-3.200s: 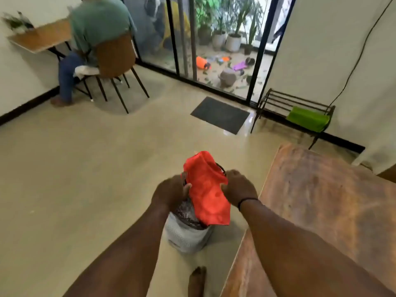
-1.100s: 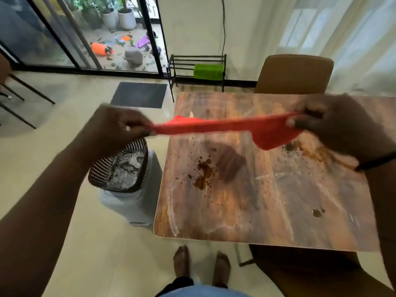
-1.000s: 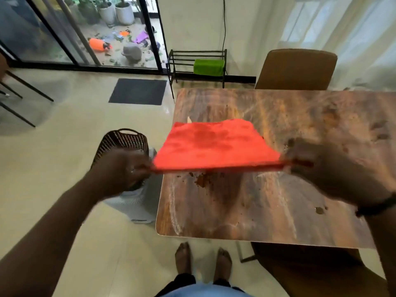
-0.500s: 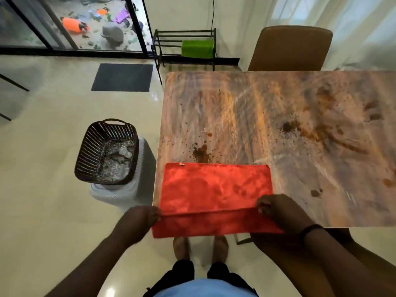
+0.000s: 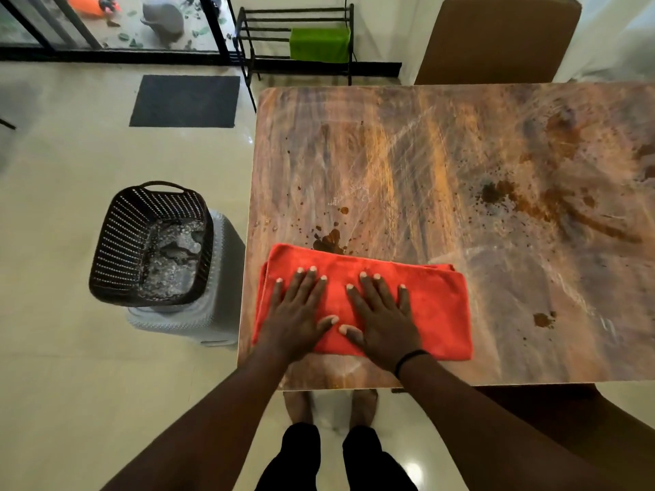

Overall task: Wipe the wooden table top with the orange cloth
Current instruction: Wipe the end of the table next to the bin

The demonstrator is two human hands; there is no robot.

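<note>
Two hands (image 5: 340, 320), one orange cloth (image 5: 436, 313), one table (image 5: 443, 178), one basket (image 5: 120, 249), one chair (image 5: 496, 40).

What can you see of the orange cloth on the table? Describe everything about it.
The orange cloth looks like soft, plush microfibre, folded into a flat rectangle with layered edges showing at its left and far right sides. It lies at the near left corner of the wooden table, just short of a brown spill. The left hand and right hand press flat on it, fingers spread.
</note>
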